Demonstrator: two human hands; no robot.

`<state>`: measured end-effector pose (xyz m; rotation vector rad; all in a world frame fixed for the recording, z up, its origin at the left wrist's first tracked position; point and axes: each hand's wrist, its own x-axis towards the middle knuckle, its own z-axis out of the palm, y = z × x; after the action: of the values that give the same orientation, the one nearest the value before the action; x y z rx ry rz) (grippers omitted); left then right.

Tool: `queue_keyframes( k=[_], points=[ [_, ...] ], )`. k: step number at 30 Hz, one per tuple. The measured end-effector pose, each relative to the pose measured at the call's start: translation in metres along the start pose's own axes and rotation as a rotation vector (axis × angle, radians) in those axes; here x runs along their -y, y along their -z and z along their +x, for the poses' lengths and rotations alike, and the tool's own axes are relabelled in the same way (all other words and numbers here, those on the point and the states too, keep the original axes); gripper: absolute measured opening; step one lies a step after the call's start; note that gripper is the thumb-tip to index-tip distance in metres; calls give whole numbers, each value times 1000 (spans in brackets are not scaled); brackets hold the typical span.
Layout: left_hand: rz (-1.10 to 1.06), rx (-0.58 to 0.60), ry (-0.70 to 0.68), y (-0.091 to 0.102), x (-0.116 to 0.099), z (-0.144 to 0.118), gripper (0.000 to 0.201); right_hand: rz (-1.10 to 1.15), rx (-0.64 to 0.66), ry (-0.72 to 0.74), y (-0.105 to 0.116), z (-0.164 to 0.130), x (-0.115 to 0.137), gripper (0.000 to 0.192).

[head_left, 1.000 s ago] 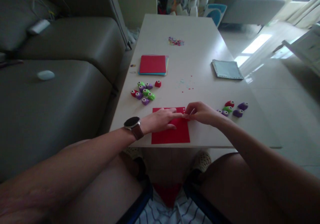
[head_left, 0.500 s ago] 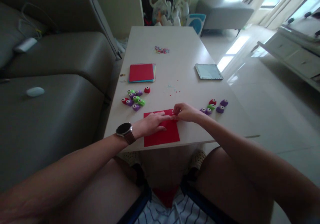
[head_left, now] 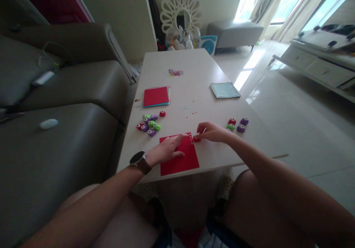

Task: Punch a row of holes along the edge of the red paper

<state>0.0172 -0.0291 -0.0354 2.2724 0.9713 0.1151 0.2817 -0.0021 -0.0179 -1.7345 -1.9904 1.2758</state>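
Note:
A red sheet of paper lies at the table's near edge, with a row of small holes down the upper part of its right side. My left hand rests on the sheet, fingers stretched out and thumb apart. At the sheet's right edge sits a small red craft punch, held in the fingers of my right hand. Part of the punch is hidden by those fingers. More punches in green, purple and red stand in a left group and a right group.
A stack of coloured paper lies on the left of the table. A pale sheet with a patterned border is at the right. Tiny paper cut-outs are heaped farther back, with loose bits nearer. A sofa flanks the left side.
My view has tilted up. My right hand has drawn slightly right of the sheet's edge, baring the holes and the red punch. My left hand stays on the paper.

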Motion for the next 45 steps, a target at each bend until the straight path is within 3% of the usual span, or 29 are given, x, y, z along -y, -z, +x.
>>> queue_keyframes(
  k=[5,10,16,20,23,27,30,37,39,42,45],
  points=[
    [25,5,-2,1,-2,2,70,-151,-11,104,-1,-4,1,21],
    [61,33,-29,2,-3,5,69,-320,-79,209,-2,-6,4,13],
    [126,77,-18,4,-3,8,66,-607,-205,2,29,-16,-7,9],
    [112,76,-23,6,0,9,64,-702,-156,-96,44,-22,-17,10],
    [103,63,-12,8,2,9,61,-737,-134,-85,47,-24,-19,9],
    [103,66,0,11,3,9,54,-562,-135,117,37,-23,-12,23],
    [109,59,-14,9,4,8,53,-290,-27,211,23,-21,-2,21],
    [128,53,-16,5,6,8,60,-158,127,202,1,-17,3,21],
    [123,52,-17,5,6,8,58,-150,79,196,-1,-15,-3,25],
    [114,45,-23,5,7,8,58,-172,-118,239,-3,-11,-10,37],
    [112,43,-24,4,8,8,58,-204,-204,277,-3,-9,-12,34]
  ],
)
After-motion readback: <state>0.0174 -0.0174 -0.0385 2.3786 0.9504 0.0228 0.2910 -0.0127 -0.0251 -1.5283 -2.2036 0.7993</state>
